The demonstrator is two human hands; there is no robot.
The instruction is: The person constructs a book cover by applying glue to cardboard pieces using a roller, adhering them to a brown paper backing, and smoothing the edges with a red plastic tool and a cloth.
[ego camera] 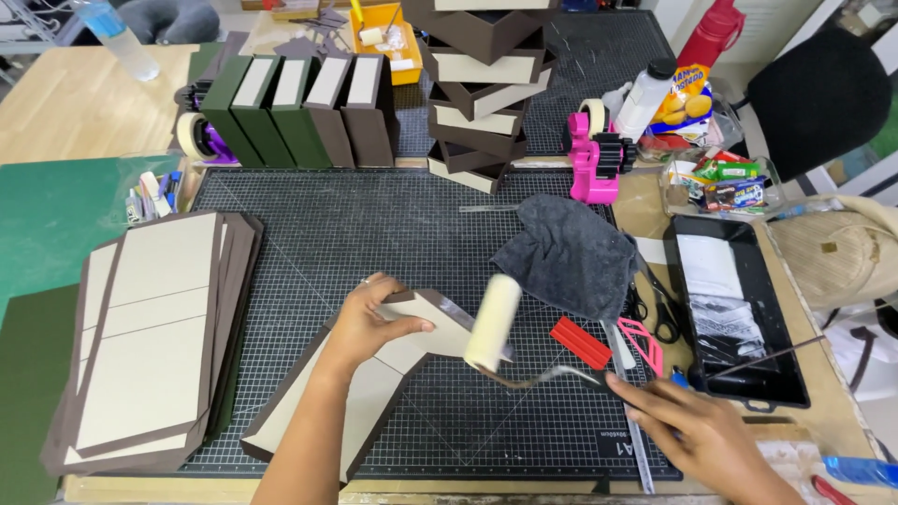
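right hand (697, 425) clamped on a paint roller (493, 323) handle, head lifted off the mat; left hand (369, 318), fingers spread, pins the folded cardboard panel (374, 383) flat.

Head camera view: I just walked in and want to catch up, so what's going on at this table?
A person is working on a cutting mat. The left hand presses down a brown and cream board, partly folded up. The right hand holds a roller by its handle, its head over the board's raised edge. A stack of flat boards lies at left, a black tray at right, finished boxes behind.
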